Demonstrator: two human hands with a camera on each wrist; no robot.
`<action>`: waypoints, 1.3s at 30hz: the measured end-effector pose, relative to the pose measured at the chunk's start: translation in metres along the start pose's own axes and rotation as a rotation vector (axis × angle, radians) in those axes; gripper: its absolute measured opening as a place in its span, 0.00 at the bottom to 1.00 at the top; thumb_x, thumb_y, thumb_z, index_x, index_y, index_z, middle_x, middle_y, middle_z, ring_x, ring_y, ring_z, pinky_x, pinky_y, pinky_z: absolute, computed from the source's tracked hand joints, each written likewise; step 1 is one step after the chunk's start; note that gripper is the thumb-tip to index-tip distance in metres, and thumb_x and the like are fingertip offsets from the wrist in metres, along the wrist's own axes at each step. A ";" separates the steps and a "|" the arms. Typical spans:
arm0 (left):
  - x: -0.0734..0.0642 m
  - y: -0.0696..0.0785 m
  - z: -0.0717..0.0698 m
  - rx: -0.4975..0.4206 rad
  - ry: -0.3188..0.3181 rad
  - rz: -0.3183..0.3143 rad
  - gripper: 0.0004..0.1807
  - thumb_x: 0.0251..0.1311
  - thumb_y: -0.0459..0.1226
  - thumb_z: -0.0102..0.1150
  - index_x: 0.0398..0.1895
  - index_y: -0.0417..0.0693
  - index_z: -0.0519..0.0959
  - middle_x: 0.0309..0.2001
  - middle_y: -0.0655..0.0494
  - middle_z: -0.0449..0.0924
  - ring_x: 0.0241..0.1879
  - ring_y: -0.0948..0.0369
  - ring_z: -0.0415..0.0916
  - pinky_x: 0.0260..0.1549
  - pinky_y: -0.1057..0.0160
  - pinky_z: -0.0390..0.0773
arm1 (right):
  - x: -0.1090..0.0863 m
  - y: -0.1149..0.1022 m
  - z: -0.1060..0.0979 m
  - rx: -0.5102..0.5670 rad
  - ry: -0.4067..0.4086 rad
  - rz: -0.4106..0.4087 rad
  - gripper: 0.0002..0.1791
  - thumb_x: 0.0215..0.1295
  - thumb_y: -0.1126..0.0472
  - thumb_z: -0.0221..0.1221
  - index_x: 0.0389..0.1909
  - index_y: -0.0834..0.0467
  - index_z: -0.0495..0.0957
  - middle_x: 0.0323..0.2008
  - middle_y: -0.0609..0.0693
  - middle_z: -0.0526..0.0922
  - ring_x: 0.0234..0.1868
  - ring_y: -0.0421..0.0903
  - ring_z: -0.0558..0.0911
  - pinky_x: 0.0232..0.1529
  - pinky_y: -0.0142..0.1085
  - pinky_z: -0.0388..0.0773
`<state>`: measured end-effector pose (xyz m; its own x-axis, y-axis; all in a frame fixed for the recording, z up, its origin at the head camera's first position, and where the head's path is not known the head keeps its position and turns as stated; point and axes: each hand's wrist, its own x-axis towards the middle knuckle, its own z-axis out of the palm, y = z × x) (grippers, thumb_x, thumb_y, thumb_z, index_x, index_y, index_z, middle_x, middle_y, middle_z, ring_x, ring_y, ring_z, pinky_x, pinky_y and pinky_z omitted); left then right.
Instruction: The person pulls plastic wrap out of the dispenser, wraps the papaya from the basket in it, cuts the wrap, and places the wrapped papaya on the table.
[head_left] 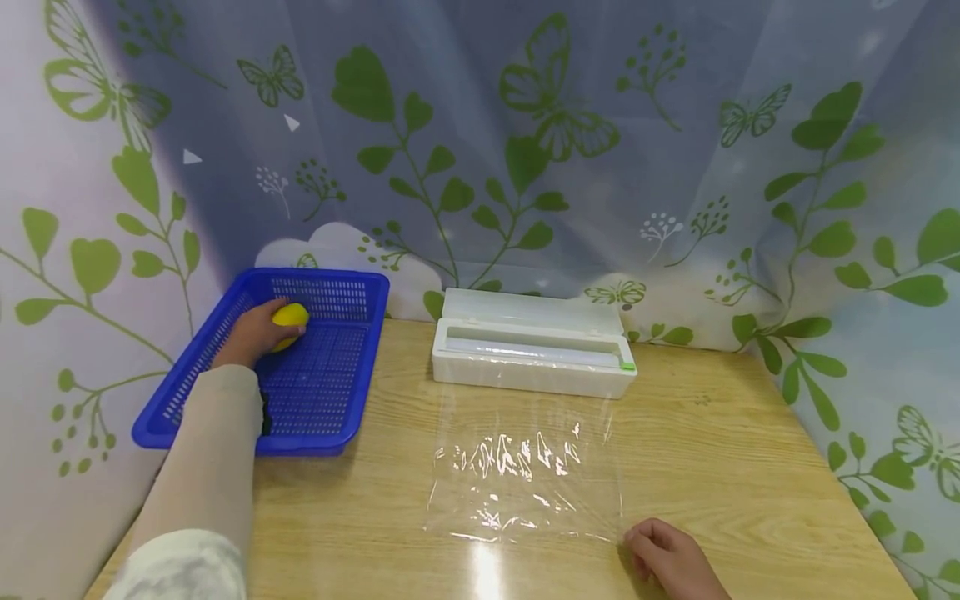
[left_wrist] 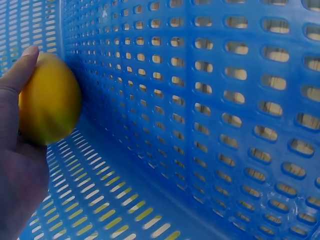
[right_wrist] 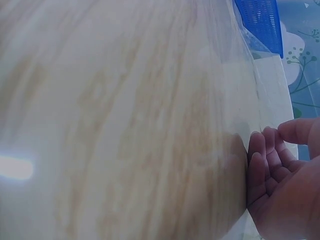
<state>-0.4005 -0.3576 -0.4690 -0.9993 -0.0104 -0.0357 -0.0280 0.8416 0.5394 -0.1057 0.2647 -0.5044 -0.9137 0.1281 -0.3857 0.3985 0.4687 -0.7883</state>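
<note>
Your left hand (head_left: 251,333) grips the lemon (head_left: 291,317) inside the basket (head_left: 318,433); right hand (head_left: 671,558), fingers loosely curled, prob. just touches the film (head_left: 525,467) beside the basket. Film's light, so it may shift or crease w/o a firm press.

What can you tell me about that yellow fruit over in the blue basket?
The lemon looks smooth, oval and bright yellow with a faint greenish tinge, whole and unpeeled. It sits inside the blue perforated plastic basket, near its far wall. The left hand wraps around it, thumb over the top, in a firm-looking grip.
</note>
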 end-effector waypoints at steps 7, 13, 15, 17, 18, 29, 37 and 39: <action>0.000 -0.001 -0.003 -0.004 -0.001 -0.020 0.42 0.67 0.49 0.61 0.75 0.33 0.57 0.69 0.25 0.60 0.62 0.32 0.62 0.66 0.32 0.58 | 0.000 -0.001 0.001 -0.003 0.010 -0.002 0.12 0.69 0.56 0.57 0.37 0.62 0.79 0.25 0.49 0.78 0.25 0.44 0.74 0.25 0.33 0.70; 0.001 -0.002 -0.004 0.021 0.001 -0.004 0.40 0.68 0.49 0.59 0.74 0.33 0.59 0.69 0.26 0.61 0.61 0.33 0.62 0.66 0.32 0.59 | 0.000 -0.003 0.002 -0.021 0.031 -0.013 0.11 0.71 0.56 0.57 0.36 0.61 0.79 0.25 0.48 0.78 0.25 0.44 0.74 0.25 0.33 0.68; 0.001 -0.002 -0.004 0.031 0.000 0.001 0.40 0.68 0.49 0.58 0.74 0.33 0.59 0.69 0.26 0.62 0.61 0.33 0.63 0.66 0.32 0.59 | 0.000 -0.003 0.002 -0.022 0.025 -0.025 0.12 0.71 0.56 0.57 0.36 0.62 0.79 0.25 0.48 0.78 0.26 0.44 0.74 0.26 0.33 0.68; 0.001 -0.003 -0.005 0.043 -0.001 0.005 0.40 0.69 0.50 0.58 0.74 0.33 0.59 0.69 0.26 0.62 0.61 0.33 0.63 0.66 0.32 0.59 | 0.000 -0.003 0.002 -0.020 0.019 -0.022 0.12 0.71 0.55 0.57 0.36 0.62 0.79 0.25 0.48 0.78 0.26 0.44 0.74 0.26 0.33 0.69; 0.001 -0.002 -0.006 0.051 -0.004 0.005 0.40 0.69 0.50 0.58 0.74 0.33 0.59 0.69 0.26 0.62 0.61 0.33 0.63 0.66 0.32 0.59 | 0.000 -0.003 0.002 -0.017 0.016 -0.018 0.12 0.71 0.56 0.57 0.36 0.61 0.79 0.25 0.48 0.78 0.26 0.44 0.74 0.26 0.33 0.69; 0.000 0.013 -0.018 0.079 0.002 0.083 0.40 0.67 0.51 0.60 0.73 0.36 0.62 0.66 0.27 0.67 0.58 0.35 0.66 0.61 0.33 0.64 | 0.001 -0.002 0.003 -0.019 0.011 -0.032 0.12 0.71 0.56 0.57 0.37 0.62 0.80 0.26 0.48 0.79 0.27 0.44 0.76 0.28 0.33 0.70; -0.002 0.032 -0.032 0.052 0.029 0.136 0.42 0.67 0.53 0.61 0.75 0.39 0.62 0.65 0.28 0.68 0.53 0.38 0.69 0.52 0.38 0.71 | 0.003 -0.001 0.002 -0.029 0.008 -0.026 0.12 0.71 0.55 0.57 0.37 0.62 0.79 0.26 0.49 0.79 0.27 0.45 0.76 0.30 0.33 0.71; -0.004 0.043 -0.035 0.044 0.035 0.159 0.42 0.66 0.55 0.60 0.76 0.41 0.62 0.65 0.29 0.70 0.51 0.40 0.71 0.48 0.41 0.72 | 0.003 -0.001 0.002 -0.026 0.013 -0.008 0.12 0.70 0.55 0.58 0.37 0.61 0.80 0.26 0.49 0.79 0.28 0.45 0.76 0.29 0.33 0.71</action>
<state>-0.3988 -0.3403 -0.4158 -0.9914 0.1063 0.0769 0.1305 0.8568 0.4989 -0.1085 0.2633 -0.5057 -0.9180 0.1357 -0.3727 0.3889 0.4923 -0.7787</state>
